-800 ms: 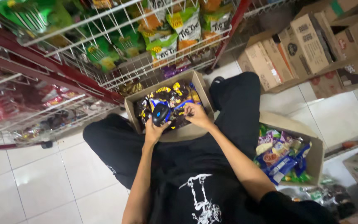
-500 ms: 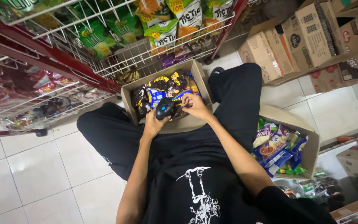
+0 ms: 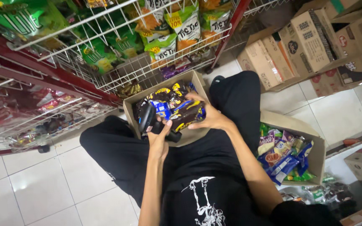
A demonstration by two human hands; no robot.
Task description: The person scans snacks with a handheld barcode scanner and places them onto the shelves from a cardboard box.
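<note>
I sit cross-legged on the tiled floor with an open cardboard box [image 3: 130, 109] of dark snack packets on my lap. My left hand [image 3: 159, 138] grips a black handheld scanner-like device [image 3: 147, 118] at the box's near edge. My right hand [image 3: 206, 115] holds a dark blue and yellow snack packet [image 3: 186, 115] just above the box, beside the device.
White wire shelves [image 3: 118, 71] with green snack bags stand ahead, red-framed racks [image 3: 42, 75] to the left. A second open box [image 3: 315, 138] of mixed packets sits by my right knee. Stacked cardboard cartons [image 3: 311, 46] fill the upper right.
Both hands pulled slightly toward me from inside the box. My right hand lifted a packet up next to the black device in my left hand.
</note>
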